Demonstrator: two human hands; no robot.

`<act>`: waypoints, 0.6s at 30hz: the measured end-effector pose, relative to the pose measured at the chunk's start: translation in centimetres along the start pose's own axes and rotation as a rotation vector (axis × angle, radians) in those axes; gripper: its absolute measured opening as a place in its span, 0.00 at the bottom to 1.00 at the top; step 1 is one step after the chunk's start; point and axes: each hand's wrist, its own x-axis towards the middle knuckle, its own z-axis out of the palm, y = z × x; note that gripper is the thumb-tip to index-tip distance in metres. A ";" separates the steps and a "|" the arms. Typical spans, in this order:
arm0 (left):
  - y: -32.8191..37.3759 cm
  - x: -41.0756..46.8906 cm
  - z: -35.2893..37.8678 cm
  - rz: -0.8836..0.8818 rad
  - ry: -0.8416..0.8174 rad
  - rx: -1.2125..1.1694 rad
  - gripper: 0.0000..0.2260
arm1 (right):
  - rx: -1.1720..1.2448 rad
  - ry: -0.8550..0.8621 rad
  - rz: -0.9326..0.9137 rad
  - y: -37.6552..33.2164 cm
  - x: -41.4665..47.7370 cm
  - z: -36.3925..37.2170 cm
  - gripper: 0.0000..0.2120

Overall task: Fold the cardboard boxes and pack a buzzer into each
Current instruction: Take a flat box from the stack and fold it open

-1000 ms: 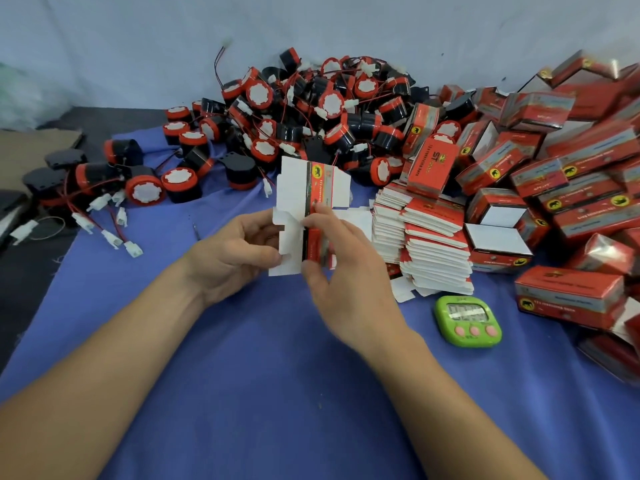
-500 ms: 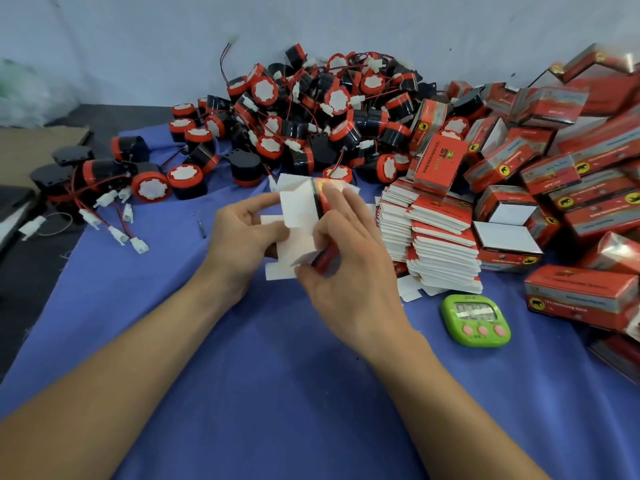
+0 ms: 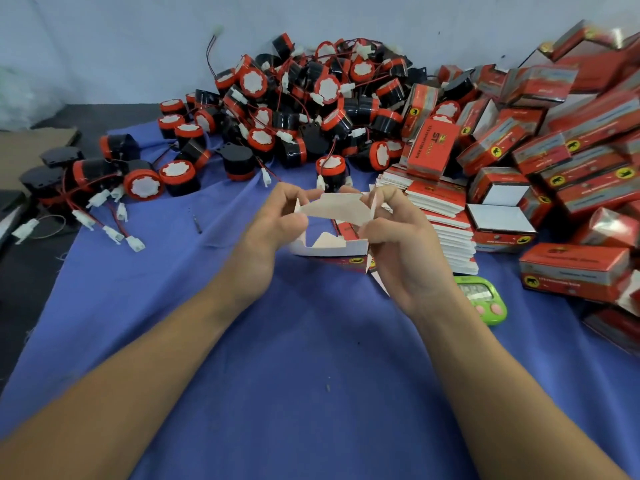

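Observation:
Between both hands I hold a partly opened cardboard box (image 3: pixel 334 211), its white inside facing me and its red printed outside underneath. My left hand (image 3: pixel 273 223) pinches its left end, and my right hand (image 3: pixel 398 233) pinches its right end. Both hands hover above the blue cloth (image 3: pixel 294 358). A big heap of red-and-black buzzers (image 3: pixel 304 109) with wires and white plugs lies behind. One buzzer (image 3: pixel 330 169) stands just beyond the box. Stacked flat box blanks (image 3: pixel 443 209) sit to the right of my right hand.
Folded red boxes (image 3: pixel 554 154) are piled at the right. A green timer (image 3: pixel 483 299) lies near my right wrist. More buzzers (image 3: pixel 142 181) with loose plugs lie at the left. A grey wall runs behind, and brown cardboard (image 3: pixel 31 147) lies at the far left.
The flat blank that I held upright has been spread open into a sleeve lying across, and my hands have moved apart to its two ends.

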 end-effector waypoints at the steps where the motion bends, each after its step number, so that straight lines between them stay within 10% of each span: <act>1: 0.0 0.0 0.2 0.008 0.016 0.025 0.22 | 0.029 0.006 0.028 0.1 0.1 -0.1 0.14; 11: -0.1 -0.7 1.4 0.074 0.416 0.355 0.18 | 0.063 -0.223 0.169 0.8 0.0 -0.8 0.06; 18: -0.1 -0.6 1.2 0.076 0.439 0.359 0.17 | -0.030 -0.259 0.183 1.3 0.0 -0.7 0.33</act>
